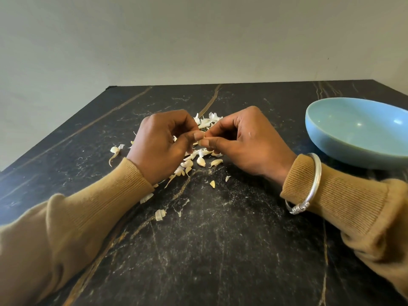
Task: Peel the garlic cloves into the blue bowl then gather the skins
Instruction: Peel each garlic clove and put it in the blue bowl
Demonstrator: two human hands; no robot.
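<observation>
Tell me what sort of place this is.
Probably a home kitchen or dining spot: a dark marble-look counter against a plain wall, a blue bowl, and garlic skins scattered where the left hand and right hand pinch a clove.

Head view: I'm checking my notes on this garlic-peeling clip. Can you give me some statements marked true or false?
1. The left hand and right hand both pinch one garlic clove. True.
2. The blue bowl stands to the left of the hands. False: it stands to their right.
3. Loose skins lie on the table. True.
4. The bracelet is on the left wrist. False: it is on the right.
</observation>
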